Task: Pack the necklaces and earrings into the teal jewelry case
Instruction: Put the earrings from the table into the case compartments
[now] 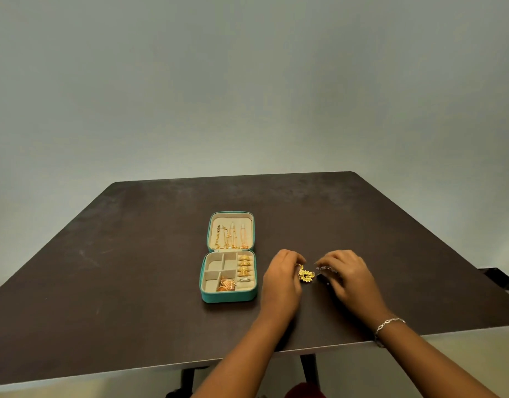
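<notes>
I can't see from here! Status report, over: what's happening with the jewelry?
Left hand pinching gold piece. Right hand pinching silvery piece. Teal case open, left of both hands. Nothing between, over.

The open jewelry case [229,295] lies on the table [132,268] (left of both hands).

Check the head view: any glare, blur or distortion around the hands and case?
Head view: dim, even light, no glare on the table; wide-angle stretch toward corners; teal jewelry case fairly sharp; the gold piece in the left hand and silvery piece in the right hand are soft, detail unreadable.
</notes>
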{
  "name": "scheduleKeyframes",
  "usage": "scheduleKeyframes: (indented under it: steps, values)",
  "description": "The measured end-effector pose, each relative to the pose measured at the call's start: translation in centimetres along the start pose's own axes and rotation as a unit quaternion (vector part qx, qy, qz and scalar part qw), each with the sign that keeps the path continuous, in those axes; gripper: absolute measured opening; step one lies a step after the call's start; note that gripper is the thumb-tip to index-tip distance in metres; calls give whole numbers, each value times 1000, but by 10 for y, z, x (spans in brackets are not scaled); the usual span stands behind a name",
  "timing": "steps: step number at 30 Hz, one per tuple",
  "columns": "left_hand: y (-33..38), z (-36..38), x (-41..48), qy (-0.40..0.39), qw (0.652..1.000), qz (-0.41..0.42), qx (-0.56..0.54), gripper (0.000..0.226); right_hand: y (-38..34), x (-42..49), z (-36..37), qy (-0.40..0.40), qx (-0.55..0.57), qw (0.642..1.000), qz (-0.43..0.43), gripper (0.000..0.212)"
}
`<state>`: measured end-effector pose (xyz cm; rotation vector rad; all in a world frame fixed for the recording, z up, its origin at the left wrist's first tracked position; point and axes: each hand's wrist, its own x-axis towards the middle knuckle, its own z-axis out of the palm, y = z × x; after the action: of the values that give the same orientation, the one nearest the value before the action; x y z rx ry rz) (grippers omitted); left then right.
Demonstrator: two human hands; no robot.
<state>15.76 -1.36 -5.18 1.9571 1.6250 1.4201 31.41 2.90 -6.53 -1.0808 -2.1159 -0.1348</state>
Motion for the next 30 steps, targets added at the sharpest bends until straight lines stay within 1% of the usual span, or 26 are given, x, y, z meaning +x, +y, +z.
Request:
scheduleKeyframes:
  steps: [4,7,9,12,15,20,24,30]
  values:
    - [-3,7,10,-15,997,-57,40,24,0,0,2,-32,-36,997,-57,22]
    - [-4,10,12,-41,994,-70,75,27,0,3,3,-37,-42,995,-82,14]
    - [-5,10,13,-62,990,-82,97,28,2,3,6,-48,-50,993,-92,15]
    - [-5,10,15,-69,987,-96,108,29,4,2,7,-69,-49,992,-90,24]
    - [-4,10,13,-63,987,-97,111,25,4,2,7,-75,-49,992,-86,27]
    - [-5,10,10,-44,989,-93,102,17,1,2,7,-71,-52,992,-89,22]
    - [-5,11,10,-43,990,-96,97,14,0,2,7,-73,-57,992,-87,11]
    - [-7,13,10,-24,990,-112,85,14,0,2,5,-52,-23,996,-75,15]
